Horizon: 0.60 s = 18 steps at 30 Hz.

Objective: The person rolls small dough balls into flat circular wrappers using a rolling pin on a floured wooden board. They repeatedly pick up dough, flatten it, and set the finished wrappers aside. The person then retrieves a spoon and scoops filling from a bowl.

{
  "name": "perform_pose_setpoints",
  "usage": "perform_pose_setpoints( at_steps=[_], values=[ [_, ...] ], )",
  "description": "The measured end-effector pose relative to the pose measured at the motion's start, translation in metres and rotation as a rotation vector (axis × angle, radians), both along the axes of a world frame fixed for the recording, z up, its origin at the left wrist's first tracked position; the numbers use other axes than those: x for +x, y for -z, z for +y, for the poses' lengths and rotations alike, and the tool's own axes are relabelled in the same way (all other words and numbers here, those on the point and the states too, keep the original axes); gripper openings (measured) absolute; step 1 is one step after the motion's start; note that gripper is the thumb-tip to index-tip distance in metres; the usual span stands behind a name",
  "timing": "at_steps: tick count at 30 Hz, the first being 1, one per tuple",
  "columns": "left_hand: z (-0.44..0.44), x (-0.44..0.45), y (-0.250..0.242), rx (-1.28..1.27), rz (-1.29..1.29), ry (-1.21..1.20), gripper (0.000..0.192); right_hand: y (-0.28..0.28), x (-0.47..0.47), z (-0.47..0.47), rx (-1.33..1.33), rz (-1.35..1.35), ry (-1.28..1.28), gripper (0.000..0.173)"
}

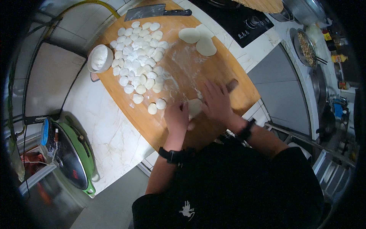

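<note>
On a floured wooden board, my left hand pinches the left edge of a round dough wrapper. My right hand lies with its fingers extended at the wrapper's right side, slightly blurred. From beneath its fingers sticks out the dark end of what looks like a wooden rolling pin; the rest is hidden under the palm. Many small flattened dough pieces, dusted with flour, cover the board's left part. Two of them, one a dough piece, lie close to my left hand. Several rolled wrappers overlap at the upper right.
A cleaver lies along the board's far edge. A white bowl of flour stands at its left. A black cooktop is beyond. A green lidded electric pan sits lower left; a pan of filling with chopsticks stands far right.
</note>
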<state>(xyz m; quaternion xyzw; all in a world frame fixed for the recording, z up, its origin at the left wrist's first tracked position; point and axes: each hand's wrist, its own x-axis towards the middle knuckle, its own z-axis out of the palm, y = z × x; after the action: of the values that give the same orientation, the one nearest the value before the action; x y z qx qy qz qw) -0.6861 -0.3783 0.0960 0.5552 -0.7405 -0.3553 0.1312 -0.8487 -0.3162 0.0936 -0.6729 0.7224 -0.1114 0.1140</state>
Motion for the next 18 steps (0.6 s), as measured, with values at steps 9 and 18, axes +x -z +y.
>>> perform_pose_setpoints(
  at_steps=[9,18],
  values=[
    [0.004,-0.011,0.007,-0.091,-0.025,0.053,0.018,0.011,0.002,-0.031,-0.212,0.081,-0.008,0.063],
    [0.022,0.004,0.003,0.046,0.072,-0.046,0.021,0.003,-0.005,0.017,-0.048,0.178,-0.004,0.053]
  ],
)
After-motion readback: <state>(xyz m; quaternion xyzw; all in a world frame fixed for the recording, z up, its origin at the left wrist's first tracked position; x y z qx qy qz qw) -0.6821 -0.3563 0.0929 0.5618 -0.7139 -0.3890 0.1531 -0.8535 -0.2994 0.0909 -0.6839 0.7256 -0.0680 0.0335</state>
